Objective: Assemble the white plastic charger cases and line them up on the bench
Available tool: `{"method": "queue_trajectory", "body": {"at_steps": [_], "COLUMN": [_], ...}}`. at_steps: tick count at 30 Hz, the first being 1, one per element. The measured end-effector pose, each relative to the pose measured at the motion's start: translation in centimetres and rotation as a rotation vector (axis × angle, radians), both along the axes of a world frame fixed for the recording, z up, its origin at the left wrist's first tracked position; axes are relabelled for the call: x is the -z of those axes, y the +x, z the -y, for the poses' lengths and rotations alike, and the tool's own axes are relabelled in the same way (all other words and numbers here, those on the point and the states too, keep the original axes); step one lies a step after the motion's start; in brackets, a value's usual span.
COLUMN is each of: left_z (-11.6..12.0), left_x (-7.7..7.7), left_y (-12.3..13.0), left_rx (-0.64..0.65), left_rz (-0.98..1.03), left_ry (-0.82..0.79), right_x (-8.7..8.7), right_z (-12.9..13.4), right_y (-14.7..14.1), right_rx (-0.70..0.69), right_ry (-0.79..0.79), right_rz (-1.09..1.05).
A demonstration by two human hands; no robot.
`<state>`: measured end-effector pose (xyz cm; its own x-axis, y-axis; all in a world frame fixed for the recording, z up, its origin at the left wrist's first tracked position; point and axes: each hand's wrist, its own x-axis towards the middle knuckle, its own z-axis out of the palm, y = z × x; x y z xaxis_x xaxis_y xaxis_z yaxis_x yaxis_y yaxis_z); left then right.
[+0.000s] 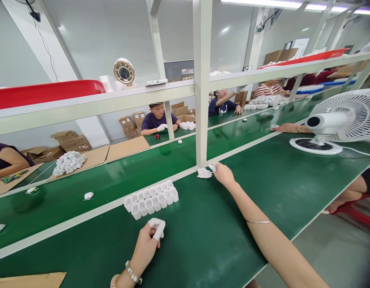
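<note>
The person's right arm (272,240) was nearest the head camera, stretched out over the green counter (188,260) with a thin silver band (258,221) around it. The right hand (223,175) had white covers (214,166) on its fingertips. They were right at the edge of a small white pile (204,173), close to the foot of a pale post (202,84). I could not tell if the right grip had a piece in it.

The left hand (145,242) was near the bottom, with beads (132,273) around its wrist. It had white finger covers too. Its fingers were curled in, and I could not tell if anything was inside that grip.

White cups (151,204) stood in two rows on the counter, just past the left hand. They were open at the top and packed side by side. Some brown cardboard (29,281) lay in the bottom left corner.

Farther off, small white things (88,196) lay on a long green belt (121,172). On the right stood a white fan (330,122), with another person's hand (285,127) beside it.
</note>
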<state>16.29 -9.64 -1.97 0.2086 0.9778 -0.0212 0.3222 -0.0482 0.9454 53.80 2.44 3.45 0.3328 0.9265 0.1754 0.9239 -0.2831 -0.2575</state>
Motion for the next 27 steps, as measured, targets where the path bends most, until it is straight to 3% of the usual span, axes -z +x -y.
{"method": "queue_trajectory", "body": {"at_steps": [13,27], "left_z": [0.06,-0.02], "left_x": [-0.11,0.11], "left_y": [0.03,-0.02], "left_rx": [0.002,0.003], "left_rz": [-0.043,-0.051], "left_ry": [-0.009,0.005], "right_x": [0.38,0.74], "right_z": [-0.42,-0.40], "right_y": [-0.06,-0.34], "right_rx": [-0.001,0.001], "right_ry": [0.080,0.061], "right_rz": [0.003,0.020]}}
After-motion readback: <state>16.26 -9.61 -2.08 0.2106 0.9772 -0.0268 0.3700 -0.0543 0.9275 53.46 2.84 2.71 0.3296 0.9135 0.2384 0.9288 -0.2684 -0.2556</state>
